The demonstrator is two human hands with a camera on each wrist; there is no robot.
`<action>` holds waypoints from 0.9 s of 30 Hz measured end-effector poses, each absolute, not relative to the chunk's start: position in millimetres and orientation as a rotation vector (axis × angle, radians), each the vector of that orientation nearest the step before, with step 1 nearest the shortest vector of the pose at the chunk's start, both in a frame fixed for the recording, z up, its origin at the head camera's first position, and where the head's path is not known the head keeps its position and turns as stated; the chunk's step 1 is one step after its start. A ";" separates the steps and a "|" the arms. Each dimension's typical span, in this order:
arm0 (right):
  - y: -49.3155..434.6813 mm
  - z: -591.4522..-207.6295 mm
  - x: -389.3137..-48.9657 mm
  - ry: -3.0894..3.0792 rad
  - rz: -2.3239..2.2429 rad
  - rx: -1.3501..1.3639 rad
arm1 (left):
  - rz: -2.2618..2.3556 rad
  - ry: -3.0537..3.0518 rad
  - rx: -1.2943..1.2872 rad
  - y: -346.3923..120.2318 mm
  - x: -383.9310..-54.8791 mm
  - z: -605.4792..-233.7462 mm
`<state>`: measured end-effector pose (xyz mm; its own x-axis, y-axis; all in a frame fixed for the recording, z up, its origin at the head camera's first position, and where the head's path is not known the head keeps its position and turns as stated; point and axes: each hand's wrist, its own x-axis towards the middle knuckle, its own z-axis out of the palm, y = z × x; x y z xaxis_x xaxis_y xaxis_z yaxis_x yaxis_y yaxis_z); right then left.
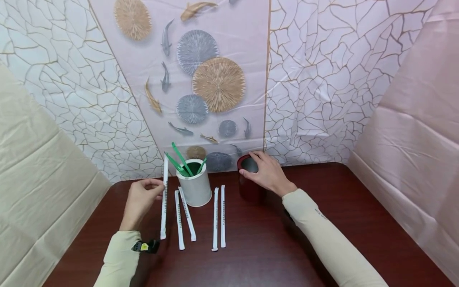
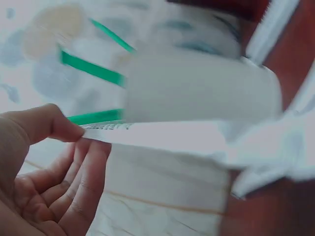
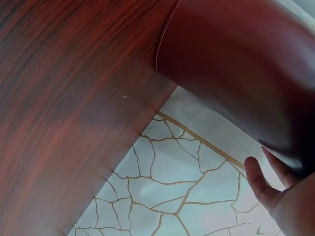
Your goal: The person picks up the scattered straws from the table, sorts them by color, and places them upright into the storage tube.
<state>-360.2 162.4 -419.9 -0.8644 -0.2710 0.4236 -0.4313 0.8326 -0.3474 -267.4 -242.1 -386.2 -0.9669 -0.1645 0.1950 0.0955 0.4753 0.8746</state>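
Observation:
My left hand (image 1: 140, 199) pinches a long, thin stick in a printed white paper wrapper (image 1: 163, 211) between thumb and fingertips, left of a white can. In the left wrist view the wrapped stick (image 2: 162, 137) stretches from the fingertips across the can (image 2: 197, 83). Over at the right, my right hand (image 1: 268, 174) grips the rim of a dark red cylindrical container (image 1: 247, 187), upright on the table with a grey inside. The right wrist view shows the container's smooth side (image 3: 231, 64) with fingers (image 3: 258, 179) along its upper end.
Several green strips (image 1: 181, 159) stick out of the white can (image 1: 195, 191). Two wrapped sticks (image 1: 179, 221) lie before it, and two more (image 1: 223, 217) lie to their right. A patterned cloth wall (image 1: 305, 119) rises behind the dark wood table (image 1: 272, 247).

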 end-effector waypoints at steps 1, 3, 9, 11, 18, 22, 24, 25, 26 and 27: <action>162.3 -419.3 -360.2 -2.655 0.623 0.527 | -1.499 -2.433 0.040 -238.7 -264.0 -377.9; 162.3 -418.8 -360.1 -2.652 0.622 0.525 | -1.534 -2.348 -0.020 -230.7 -257.9 -361.8; 162.0 -418.9 -358.6 -2.648 0.624 0.527 | -1.605 -2.084 -0.242 -196.6 -247.5 -320.5; 161.2 -419.4 -358.2 -2.645 0.624 0.529 | -1.595 -2.015 -0.305 -182.8 -248.6 -311.0; 160.2 -420.4 -357.5 -2.638 0.610 0.553 | -1.604 -1.876 -0.454 -135.4 -264.2 -292.2; 160.5 -420.3 -357.1 -2.640 0.614 0.555 | -1.601 -1.802 -0.548 -105.9 -277.5 -290.3; 161.0 -420.2 -357.5 -2.637 0.612 0.545 | -1.565 -1.777 -0.588 -90.2 -285.7 -292.4; 161.3 -420.3 -357.6 -2.635 0.611 0.540 | -1.551 -1.766 -0.605 -82.4 -290.1 -294.3; 161.4 -420.4 -358.0 -2.632 0.607 0.536 | -1.533 -1.761 -0.616 -75.1 -294.7 -296.9; 161.7 -420.6 -358.4 -2.629 0.604 0.535 | -1.519 -1.755 -0.624 -68.2 -299.7 -299.9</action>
